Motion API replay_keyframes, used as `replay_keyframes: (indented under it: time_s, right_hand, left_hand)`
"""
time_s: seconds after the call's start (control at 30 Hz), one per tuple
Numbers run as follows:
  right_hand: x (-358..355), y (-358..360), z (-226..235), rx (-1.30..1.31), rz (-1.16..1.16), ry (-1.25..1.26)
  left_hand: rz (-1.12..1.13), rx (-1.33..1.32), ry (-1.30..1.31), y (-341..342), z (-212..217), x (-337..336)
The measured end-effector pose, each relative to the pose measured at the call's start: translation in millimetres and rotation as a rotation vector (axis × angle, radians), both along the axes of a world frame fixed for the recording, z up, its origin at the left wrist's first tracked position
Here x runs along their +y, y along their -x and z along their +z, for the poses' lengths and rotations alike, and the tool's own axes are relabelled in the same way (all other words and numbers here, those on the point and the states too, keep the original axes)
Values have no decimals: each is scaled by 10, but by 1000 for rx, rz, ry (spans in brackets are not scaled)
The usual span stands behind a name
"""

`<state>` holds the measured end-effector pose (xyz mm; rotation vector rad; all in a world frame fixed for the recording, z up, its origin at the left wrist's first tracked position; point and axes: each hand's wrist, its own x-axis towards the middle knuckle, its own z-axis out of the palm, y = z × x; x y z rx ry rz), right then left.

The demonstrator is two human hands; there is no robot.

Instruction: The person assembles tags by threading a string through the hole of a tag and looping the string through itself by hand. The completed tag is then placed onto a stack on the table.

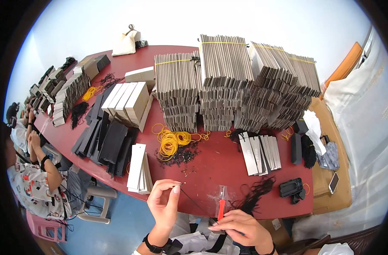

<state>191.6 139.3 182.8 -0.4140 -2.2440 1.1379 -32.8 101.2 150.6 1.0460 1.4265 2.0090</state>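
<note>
Left hand [165,208] and right hand [245,227] are seen at the near edge of the red worktop [219,163], toward six o'clock. By the left hand, the end of a thin dark cord [194,200] is pinched between thumb and forefinger. The right hand's fingers are bent over a small ridged piece [216,224]; whether it is firmly gripped cannot be told. Just beside those fingers, a red tool [222,208] is pointed roughly toward twelve o'clock; whether it is touched is unclear.

The step in hand is judged to be the drawing out of the cord from the ridged piece. For the next move, even tension and a steady hold on the piece would seem to be called for.

The cord is stretched nearly straight between the hands, its long axis set from half past ten, at the pinched end, to half past four. How its lower end is fastened is hidden. At one o'clock from the right hand, a bunch of loose black cords [258,195] is spread.
</note>
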Motion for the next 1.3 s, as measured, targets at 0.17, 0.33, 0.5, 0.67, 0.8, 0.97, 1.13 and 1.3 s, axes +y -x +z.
replay_keyframes:
  time_s: [0.17,0.33,0.5,0.67,0.8,0.97,1.13,1.3]
  right_hand:
    - [162,313,3,-58,-256,-226]
    - [367,206,97,5,-445,-27]
    - [383,258,345,83,-320,136]
    - [397,443,477,192,-224,342]
    - [411,462,289,49,-353,-92]
    - [380,517,206,18,-376,-191]
    - [330,483,187,-77,-437,-295]
    - [303,409,109,-113,-461,-256]
  left_hand:
    - [22,217,54,17,-60,7]
    - [7,121,38,1,-87,-16]
    - [-41,89,0,-27,-111,-38]
    - [0,278,-147,-56,-76,-69]
    - [-187,350,-233,-21,-5,-151]
    - [-429,315,-129,-154,-35,-190]
    - [-639,-199,-6,-305,-154,-220]
    - [-809,-572,86,-301,-274,-211]
